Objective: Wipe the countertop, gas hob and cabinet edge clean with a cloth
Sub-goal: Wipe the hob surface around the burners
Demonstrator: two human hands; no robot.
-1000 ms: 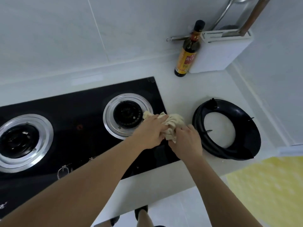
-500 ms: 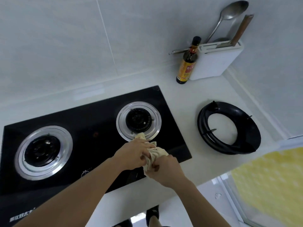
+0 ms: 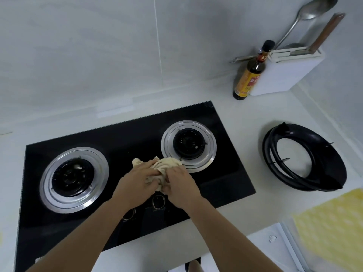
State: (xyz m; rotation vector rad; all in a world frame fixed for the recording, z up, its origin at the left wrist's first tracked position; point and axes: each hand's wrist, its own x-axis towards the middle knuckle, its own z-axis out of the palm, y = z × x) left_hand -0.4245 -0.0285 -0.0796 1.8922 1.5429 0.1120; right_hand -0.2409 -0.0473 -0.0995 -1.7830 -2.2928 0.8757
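A crumpled beige cloth lies bunched on the black glass gas hob, between its left burner and right burner. My left hand grips the cloth's left side and my right hand grips its right side, both with curled fingers. The hob is set into a white countertop. Part of the cloth is hidden under my hands.
A black pan-support ring lies on the counter right of the hob. At the back right stand a dark sauce bottle and a white utensil holder with a ladle and a wooden-handled tool. A yellow surface shows at lower right.
Both hands have carried the cloth leftward, from beside the right burner toward the middle of the hob. The view has shifted so that more of the left burner shows.
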